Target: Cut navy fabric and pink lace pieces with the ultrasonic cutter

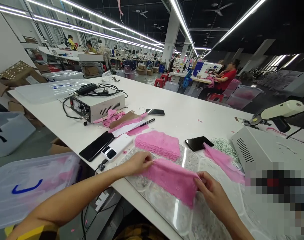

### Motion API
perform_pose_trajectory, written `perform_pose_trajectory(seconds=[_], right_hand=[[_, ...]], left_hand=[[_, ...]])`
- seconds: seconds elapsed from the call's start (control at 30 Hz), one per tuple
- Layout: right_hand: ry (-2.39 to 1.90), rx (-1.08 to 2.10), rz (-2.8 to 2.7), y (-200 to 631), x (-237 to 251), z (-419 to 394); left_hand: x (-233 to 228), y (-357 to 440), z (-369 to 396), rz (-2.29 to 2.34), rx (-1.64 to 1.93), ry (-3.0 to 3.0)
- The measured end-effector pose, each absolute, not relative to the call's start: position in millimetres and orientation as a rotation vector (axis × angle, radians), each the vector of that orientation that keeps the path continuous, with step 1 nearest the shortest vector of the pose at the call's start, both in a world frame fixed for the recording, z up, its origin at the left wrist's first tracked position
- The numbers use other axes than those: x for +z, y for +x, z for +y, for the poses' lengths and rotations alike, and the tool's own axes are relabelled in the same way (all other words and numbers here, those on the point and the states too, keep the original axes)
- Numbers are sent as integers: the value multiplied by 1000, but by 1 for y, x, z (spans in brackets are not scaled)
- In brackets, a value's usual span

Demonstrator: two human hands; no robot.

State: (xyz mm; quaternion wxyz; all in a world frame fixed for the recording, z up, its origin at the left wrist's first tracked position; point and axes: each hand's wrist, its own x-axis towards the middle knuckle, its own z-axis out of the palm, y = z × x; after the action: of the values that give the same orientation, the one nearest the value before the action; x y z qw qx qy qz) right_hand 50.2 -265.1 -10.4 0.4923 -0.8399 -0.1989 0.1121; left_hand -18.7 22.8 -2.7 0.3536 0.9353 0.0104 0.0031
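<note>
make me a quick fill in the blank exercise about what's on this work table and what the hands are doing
1. Both the left hand and the right hand grip a piece of lace whose colour is ____.
2. Just beyond it lies a folded ____ of the same lace.
3. The black phone beside the stack lies with its screen ____.
4. The pen rests on a sheet of ____ paper.

Missing words: pink; stack; dark; white

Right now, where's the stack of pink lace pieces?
In the head view, the stack of pink lace pieces lies on the white table, just beyond the pink lace piece held by both hands, left of a black phone.
</note>
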Motion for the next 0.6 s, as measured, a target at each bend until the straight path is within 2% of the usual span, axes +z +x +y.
perform_pose_trajectory(seconds=[0.1,0.27,0.43,0.6], right_hand=[[-1898,284,-440,72,6,-249],[-1914,220,-448,137,19,-206],[-2129,199,-446,189,0,-164],[-2331,189,-493,198,-13,-170]], left_hand=[[8,1,38,58,57,2329],[32,48,66,165,200,2310],[33,83,85,315,220,2372],[25,71,85,411,252,2341]])
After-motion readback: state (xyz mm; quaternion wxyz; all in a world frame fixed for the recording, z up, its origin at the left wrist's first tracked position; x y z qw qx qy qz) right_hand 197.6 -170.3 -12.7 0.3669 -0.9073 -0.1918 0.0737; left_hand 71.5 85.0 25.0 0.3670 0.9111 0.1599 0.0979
